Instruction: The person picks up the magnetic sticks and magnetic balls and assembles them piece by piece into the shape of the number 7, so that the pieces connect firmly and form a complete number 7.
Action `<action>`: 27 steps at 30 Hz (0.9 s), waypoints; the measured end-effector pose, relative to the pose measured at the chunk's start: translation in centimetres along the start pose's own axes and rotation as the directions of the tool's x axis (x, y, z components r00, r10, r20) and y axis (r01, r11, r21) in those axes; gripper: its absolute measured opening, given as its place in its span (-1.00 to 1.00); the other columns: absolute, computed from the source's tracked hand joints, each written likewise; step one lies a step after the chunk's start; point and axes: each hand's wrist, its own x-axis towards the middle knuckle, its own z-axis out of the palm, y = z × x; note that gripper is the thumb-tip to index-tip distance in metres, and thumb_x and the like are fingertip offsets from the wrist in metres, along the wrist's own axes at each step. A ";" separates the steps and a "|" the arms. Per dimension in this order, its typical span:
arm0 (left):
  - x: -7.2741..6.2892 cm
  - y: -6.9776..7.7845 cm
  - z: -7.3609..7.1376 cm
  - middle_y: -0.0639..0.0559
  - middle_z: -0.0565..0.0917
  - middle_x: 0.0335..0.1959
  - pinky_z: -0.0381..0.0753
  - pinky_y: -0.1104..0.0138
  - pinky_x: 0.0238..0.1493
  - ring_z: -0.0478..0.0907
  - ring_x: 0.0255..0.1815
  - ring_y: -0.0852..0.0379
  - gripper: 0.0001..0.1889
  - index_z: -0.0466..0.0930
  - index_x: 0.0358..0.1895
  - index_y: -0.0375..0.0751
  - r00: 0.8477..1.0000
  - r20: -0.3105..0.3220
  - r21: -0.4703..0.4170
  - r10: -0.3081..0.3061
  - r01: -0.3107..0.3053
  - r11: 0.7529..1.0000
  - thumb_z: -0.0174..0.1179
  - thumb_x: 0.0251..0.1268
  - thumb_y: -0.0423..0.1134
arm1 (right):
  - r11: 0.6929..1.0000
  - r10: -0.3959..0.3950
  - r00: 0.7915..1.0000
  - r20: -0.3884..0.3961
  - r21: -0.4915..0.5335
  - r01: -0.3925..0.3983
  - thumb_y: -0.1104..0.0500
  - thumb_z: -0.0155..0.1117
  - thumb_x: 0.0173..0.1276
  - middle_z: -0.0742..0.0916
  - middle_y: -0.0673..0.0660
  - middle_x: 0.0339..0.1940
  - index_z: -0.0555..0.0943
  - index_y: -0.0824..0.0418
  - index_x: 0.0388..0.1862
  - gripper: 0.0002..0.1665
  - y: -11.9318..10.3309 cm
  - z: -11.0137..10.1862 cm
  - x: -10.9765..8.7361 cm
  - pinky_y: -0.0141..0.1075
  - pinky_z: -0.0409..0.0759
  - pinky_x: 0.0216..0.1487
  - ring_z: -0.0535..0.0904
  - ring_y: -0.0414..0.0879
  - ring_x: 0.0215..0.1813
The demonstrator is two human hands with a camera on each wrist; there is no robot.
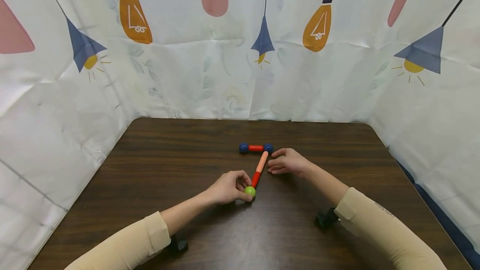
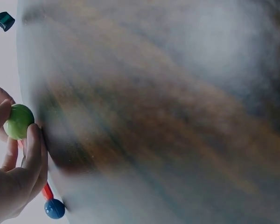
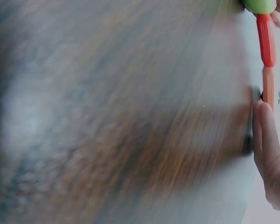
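Observation:
My left hand (image 1: pixel 227 187) pinches a green ball (image 1: pixel 250 191) between thumb and fingers at the table's middle. From that ball a red rod (image 1: pixel 256 179) and a salmon rod (image 1: pixel 262 162) run end to end, away from me, up to a blue ball (image 1: pixel 268 148). A second red rod (image 1: pixel 256 148) joins this one to another blue ball (image 1: pixel 243 148) on its left. Just right of the salmon rod is my right hand (image 1: pixel 289 162), its fingers loosely bent with nothing gripped. In the right wrist view the fingertips (image 3: pixel 263 109) overlap the salmon rod's end.
The pieces lie on a dark wood-grain table (image 1: pixel 180 141). A white curtain (image 1: pixel 168 78) printed with lamps and bulbs hangs behind it and along both sides. Dark wrist cameras are strapped below both beige sleeves (image 1: pixel 382 224).

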 end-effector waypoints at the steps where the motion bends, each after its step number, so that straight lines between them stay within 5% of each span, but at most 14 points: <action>1: 0.0 0.0 0.0 0.06 0.66 -0.28 0.63 0.29 -0.16 0.65 -0.25 0.14 -0.67 0.62 -0.15 -0.21 1.000 0.003 0.017 0.005 -0.005 1.000 0.58 0.08 -0.34 | 1.000 -0.005 1.000 0.002 -0.015 0.005 0.38 0.24 0.49 0.74 0.40 0.00 0.24 0.55 0.40 -0.38 0.0 -0.1 -0.1 -0.11 0.69 0.03 0.76 0.09 -0.05; 20: 0.1 0.2 -0.2 0.06 0.67 -0.26 0.63 0.32 -0.13 0.63 -0.24 0.14 -0.67 0.62 -0.13 -0.21 0.998 0.042 0.084 0.044 -0.047 0.995 0.57 0.11 -0.30 | 0.974 -0.150 0.989 -0.001 -0.173 0.148 0.22 0.28 0.53 0.61 0.49 0.23 0.27 0.50 0.46 -0.32 -0.5 -3.8 -3.0 -0.01 0.67 0.07 0.70 0.20 0.11; 24: 0.1 0.0 -1.1 0.04 0.68 -0.17 0.62 0.26 -0.08 0.62 -0.19 0.12 -0.65 0.63 -0.07 -0.18 0.999 0.026 0.066 0.037 -0.038 0.997 0.55 0.16 -0.21 | 0.924 -0.242 0.970 -0.018 -0.310 0.225 0.17 0.27 0.55 0.63 0.47 0.19 0.35 0.48 0.40 -0.39 -0.3 -5.1 -3.6 0.02 0.67 0.05 0.66 0.25 0.13; 27: 0.1 -0.2 -2.2 0.02 0.68 -0.11 0.60 0.20 -0.05 0.61 -0.14 0.11 -0.68 0.64 -0.03 -0.17 0.998 -0.007 0.100 0.056 -0.055 0.993 0.49 0.24 -0.16 | 0.838 -0.334 0.941 -0.047 -0.472 0.274 0.14 0.27 0.55 0.68 0.36 0.11 0.44 0.42 0.33 -0.48 -0.2 -6.0 -4.2 0.00 0.68 0.02 0.66 0.23 0.10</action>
